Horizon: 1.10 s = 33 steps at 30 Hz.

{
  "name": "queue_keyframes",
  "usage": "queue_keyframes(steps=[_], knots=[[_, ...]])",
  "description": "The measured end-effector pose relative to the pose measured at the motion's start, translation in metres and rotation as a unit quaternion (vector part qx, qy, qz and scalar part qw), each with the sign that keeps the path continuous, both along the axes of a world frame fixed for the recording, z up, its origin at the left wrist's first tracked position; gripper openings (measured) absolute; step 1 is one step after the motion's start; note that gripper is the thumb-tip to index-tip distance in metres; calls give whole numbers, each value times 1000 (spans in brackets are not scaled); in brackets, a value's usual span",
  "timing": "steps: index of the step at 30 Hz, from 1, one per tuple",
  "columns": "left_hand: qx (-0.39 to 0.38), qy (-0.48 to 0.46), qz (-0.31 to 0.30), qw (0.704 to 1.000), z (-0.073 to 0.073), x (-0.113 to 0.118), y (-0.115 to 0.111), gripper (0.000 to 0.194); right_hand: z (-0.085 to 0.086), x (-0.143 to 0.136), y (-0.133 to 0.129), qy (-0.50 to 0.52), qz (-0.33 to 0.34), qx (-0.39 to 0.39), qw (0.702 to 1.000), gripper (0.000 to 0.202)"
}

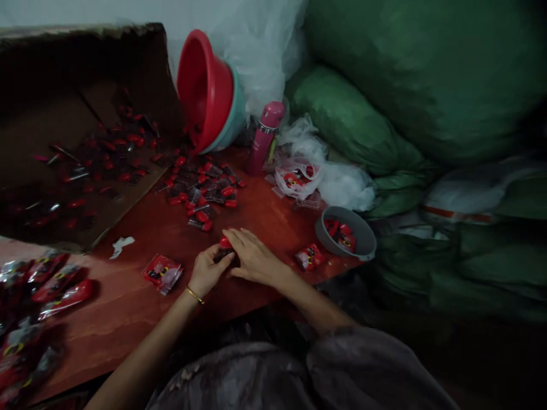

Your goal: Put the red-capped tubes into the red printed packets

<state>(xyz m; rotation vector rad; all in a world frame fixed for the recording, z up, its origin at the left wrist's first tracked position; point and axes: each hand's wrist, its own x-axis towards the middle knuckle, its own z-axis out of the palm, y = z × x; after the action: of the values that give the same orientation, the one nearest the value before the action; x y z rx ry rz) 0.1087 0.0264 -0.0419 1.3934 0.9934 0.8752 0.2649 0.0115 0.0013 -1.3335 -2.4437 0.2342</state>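
Note:
Near the front edge of the red table (pixel 260 219), my left hand (pixel 208 267) is closed around a small dark container with a red cap (pixel 225 243). My right hand (pixel 252 256) lies against the same container from the right, its fingers stretched out and partly over it. A printed red packet (pixel 163 272) lies left of my left hand. Beyond my hands is a pile of small red-capped containers (pixel 203 191). Another red packet (pixel 309 257) lies to the right, beside a grey bowl (pixel 368 242) that holds red packets.
An open cardboard box (pixel 141 191) with many red-capped pieces stands at the left. Filled packets (pixel 60 282) lie at the lower left. Behind are a red basin (pixel 220 94), a pink bottle (pixel 264 136), plastic bags (pixel 346 185) and green sacks (pixel 350 114).

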Motion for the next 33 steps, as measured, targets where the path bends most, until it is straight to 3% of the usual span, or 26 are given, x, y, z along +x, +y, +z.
queue_keyframes(steps=[5,10,14,18,21,24,26,29,33], knots=[[43,98,2,994,-14,4,-5,26,-37,-7,-6,49,-60,22,997,69],[89,151,-10,984,-16,4,-8,22,-61,-8,-14,104,-82,83,988,59],[126,185,-4,975,-16,10,-10,19,-69,-13,-21,142,-121,119,975,55],[145,191,7,971,-4,11,-21,31,-60,1,-14,98,-140,89,981,60],[204,257,65,942,16,-9,-29,32,-53,23,4,29,-215,38,975,66],[261,349,159,886,30,-52,-29,25,-57,38,19,12,-209,22,978,73],[252,416,204,849,30,-85,-25,29,-63,40,23,5,-203,37,978,80],[198,511,199,812,18,-122,-18,37,-70,31,19,16,-207,70,976,81],[154,556,154,802,7,-132,-14,42,-66,10,7,58,-189,104,975,57]])
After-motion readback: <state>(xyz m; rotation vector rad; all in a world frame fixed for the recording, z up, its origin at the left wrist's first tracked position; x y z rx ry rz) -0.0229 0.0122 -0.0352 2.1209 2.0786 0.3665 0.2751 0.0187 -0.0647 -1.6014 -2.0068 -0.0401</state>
